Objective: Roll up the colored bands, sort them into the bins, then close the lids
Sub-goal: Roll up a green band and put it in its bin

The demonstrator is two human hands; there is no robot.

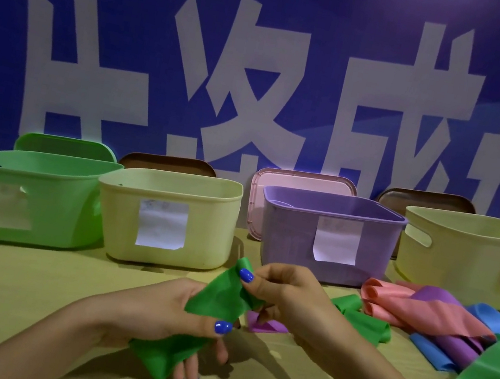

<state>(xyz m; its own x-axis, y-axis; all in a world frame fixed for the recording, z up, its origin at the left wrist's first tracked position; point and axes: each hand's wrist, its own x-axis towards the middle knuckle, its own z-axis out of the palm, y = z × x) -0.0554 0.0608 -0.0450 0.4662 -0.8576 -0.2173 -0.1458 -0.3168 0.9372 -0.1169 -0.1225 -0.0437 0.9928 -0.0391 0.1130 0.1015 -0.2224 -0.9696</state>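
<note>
Green, thin and rubbery, the band hangs stretched between both hands above the table. The left hand pinches its lower part, thumb on top and fingers curled beneath, with a loose tail drooping past the fingers toward the person. The right hand pinches the upper end between thumb and fingers. So the band's long axis runs on a slant, from low and near at the left grip up and away to the right grip; rolling, I judge, would start from the right hand's end and turn down toward the left.

The green bin stands beyond and to the left, nearer the left hand, open, its lid propped behind it. Beside it come a cream bin, a purple bin and another cream bin, all open. Nothing lies between the hands and the green bin. To the right sits a loose heap of bands, pink, purple, blue and green, with a small purple piece just under the right hand.
</note>
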